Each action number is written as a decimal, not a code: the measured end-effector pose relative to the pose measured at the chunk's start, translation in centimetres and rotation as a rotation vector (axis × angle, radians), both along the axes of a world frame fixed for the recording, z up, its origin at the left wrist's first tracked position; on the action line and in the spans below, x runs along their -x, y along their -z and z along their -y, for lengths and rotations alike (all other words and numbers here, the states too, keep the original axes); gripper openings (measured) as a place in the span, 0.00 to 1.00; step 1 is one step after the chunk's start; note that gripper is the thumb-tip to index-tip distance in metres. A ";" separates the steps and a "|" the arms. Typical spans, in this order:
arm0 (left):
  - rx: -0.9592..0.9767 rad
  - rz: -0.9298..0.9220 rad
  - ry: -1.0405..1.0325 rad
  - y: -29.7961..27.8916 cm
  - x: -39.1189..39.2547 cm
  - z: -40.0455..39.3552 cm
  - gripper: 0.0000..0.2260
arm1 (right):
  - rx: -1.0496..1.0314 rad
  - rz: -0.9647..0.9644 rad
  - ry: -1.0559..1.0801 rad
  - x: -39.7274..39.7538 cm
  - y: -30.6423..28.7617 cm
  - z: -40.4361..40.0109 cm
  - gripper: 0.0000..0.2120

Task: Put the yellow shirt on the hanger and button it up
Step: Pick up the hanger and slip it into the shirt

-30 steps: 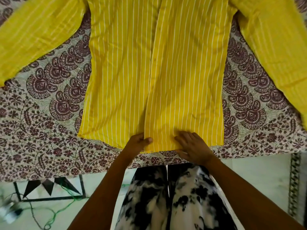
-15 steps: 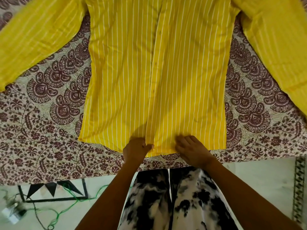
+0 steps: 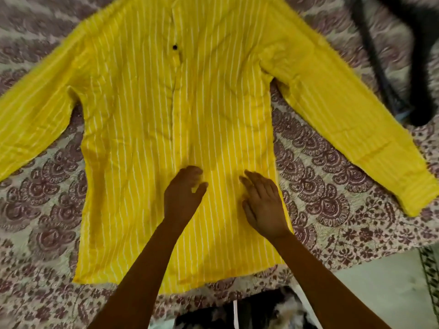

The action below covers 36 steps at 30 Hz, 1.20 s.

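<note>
The yellow shirt (image 3: 142, 138) with white stripes lies flat and front-up on the patterned bedspread, sleeves spread out to both sides. Its front placket runs down the middle, with one dark button (image 3: 175, 46) showing near the chest. My left hand (image 3: 183, 198) rests on the lower placket with fingers curled and thumb apart. My right hand (image 3: 263, 205) lies flat on the right front panel, fingers spread. Neither hand visibly grips cloth. No hanger is clearly recognisable.
The maroon-patterned bedspread (image 3: 332, 198) covers the bed, whose near edge runs along the bottom. A dark blurred object (image 3: 403, 55) lies at the top right beside the shirt's right sleeve. Pale floor (image 3: 380, 281) shows at the lower right.
Both hands have left the shirt's bottom hem and moved up onto the lower front. The view has pulled back, so the chest and both sleeves are now visible.
</note>
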State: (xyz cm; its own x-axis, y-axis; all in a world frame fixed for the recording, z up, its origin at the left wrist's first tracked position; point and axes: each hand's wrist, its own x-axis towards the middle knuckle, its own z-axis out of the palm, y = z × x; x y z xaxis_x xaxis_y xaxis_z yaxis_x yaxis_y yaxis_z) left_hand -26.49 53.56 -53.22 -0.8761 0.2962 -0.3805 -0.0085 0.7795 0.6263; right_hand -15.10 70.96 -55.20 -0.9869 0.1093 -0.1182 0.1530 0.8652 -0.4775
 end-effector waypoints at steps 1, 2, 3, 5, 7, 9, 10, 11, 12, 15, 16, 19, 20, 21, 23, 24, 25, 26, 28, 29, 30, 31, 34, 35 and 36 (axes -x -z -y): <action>-0.025 -0.037 0.042 0.3 1.2 -1.7 0.13 | -0.002 -0.020 0.068 0.9 0.1 -1.0 0.21; -0.045 -0.069 0.082 0.6 2.7 -3.9 0.15 | -0.010 -0.041 0.134 2.2 0.3 -2.6 0.22; -0.062 -0.086 0.107 0.7 3.8 -5.6 0.15 | -0.016 -0.060 0.191 3.1 0.3 -3.8 0.22; -0.086 -0.139 0.158 0.7 6.1 -9.9 0.16 | -0.028 -0.106 0.278 5.0 0.4 -7.5 0.22; -0.112 -0.205 0.228 0.3 7.7 -14.0 0.18 | -0.042 -0.123 0.330 6.3 0.3 -11.6 0.22; -0.126 -0.230 0.283 -0.2 8.9 -18.3 0.19 | -0.078 -0.128 0.370 7.2 0.1 -16.2 0.22; -0.128 -0.231 0.299 -0.5 9.4 -20.4 0.19 | -0.093 -0.133 0.393 7.6 -0.1 -18.3 0.22; -0.131 -0.228 0.309 -0.8 9.8 -22.5 0.17 | -0.106 -0.143 0.427 7.9 -0.3 -20.3 0.22; -0.135 -0.221 0.320 -1.1 10.4 -25.2 0.16 | -0.116 -0.146 0.473 8.2 -0.6 -22.8 0.23; -0.145 -0.239 0.383 -1.5 12.3 -32.4 0.14 | -0.173 -0.146 0.647 8.7 -1.0 -29.0 0.24; -0.144 -0.251 0.403 -1.5 12.9 -34.5 0.14 | -0.196 -0.136 0.702 8.8 -0.9 -30.6 0.25; -0.129 -0.298 0.460 -1.3 14.6 -41.1 0.14 | -0.230 -0.056 0.853 9.2 -0.3 -35.6 0.26; -0.111 -0.320 0.480 -1.3 15.0 -42.8 0.14 | -0.242 -0.016 0.881 9.4 -0.1 -36.7 0.27; -0.099 -0.338 0.499 -1.1 15.4 -44.3 0.14 | -0.263 0.023 0.896 9.6 0.1 -37.5 0.28; -0.087 -0.357 0.539 -0.7 16.0 -47.3 0.13 | -0.275 0.129 0.911 10.0 0.4 -39.1 0.27; -0.077 -0.368 0.562 -0.6 16.2 -48.7 0.13 | -0.261 0.193 0.928 10.2 0.5 -39.8 0.27; -0.068 -0.383 0.583 -0.4 16.3 -49.7 0.13 | -0.246 0.248 0.949 10.3 0.5 -40.3 0.26; -0.056 -0.398 0.598 -0.4 16.4 -50.4 0.14 | -0.238 0.285 0.965 10.5 0.6 -40.5 0.24; -0.019 -0.437 0.615 -0.4 16.6 -51.7 0.14 | -0.228 0.317 0.972 10.6 0.5 -40.9 0.22; 0.010 -0.454 0.605 -0.6 16.6 -52.1 0.14 | -0.215 0.322 0.967 10.5 0.4 -41.1 0.22; 0.036 -0.465 0.585 -0.8 16.7 -52.2 0.14 | -0.183 0.319 0.970 10.5 0.1 -41.1 0.21; 0.046 -0.468 0.561 -1.0 16.8 -52.2 0.14 | -0.143 0.307 0.985 10.5 -0.1 -41.1 0.20; 0.037 -0.464 0.525 -1.7 17.1 -51.6 0.16 | -0.083 0.267 1.008 10.1 -1.0 -40.9 0.18; 0.040 -0.477 0.530 -1.9 17.3 -51.1 0.17 | -0.074 0.256 1.004 9.8 -1.3 -40.7 0.18; 0.043 -0.492 0.533 -2.1 17.4 -50.6 0.17 | -0.066 0.246 0.997 9.6 -1.5 -40.4 0.17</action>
